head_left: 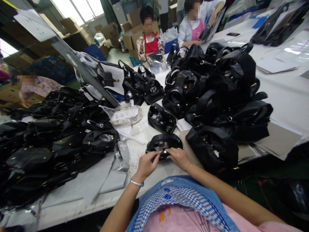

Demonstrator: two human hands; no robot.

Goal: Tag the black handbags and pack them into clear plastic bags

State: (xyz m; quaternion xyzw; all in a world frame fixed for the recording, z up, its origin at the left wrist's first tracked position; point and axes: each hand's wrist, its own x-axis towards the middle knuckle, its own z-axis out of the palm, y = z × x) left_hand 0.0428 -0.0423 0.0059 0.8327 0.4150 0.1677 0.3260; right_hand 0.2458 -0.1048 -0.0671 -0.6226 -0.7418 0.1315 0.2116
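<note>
Head view: one black handbag sits on the white surface, opening upward, presumably so left hand and right hand both reach its near rim; whether either grip is clenched on it, I cannot tell

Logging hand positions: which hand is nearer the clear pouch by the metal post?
Left. The left hand is right of the pouch, closer to the wearer; the right hand is farther right.
</note>
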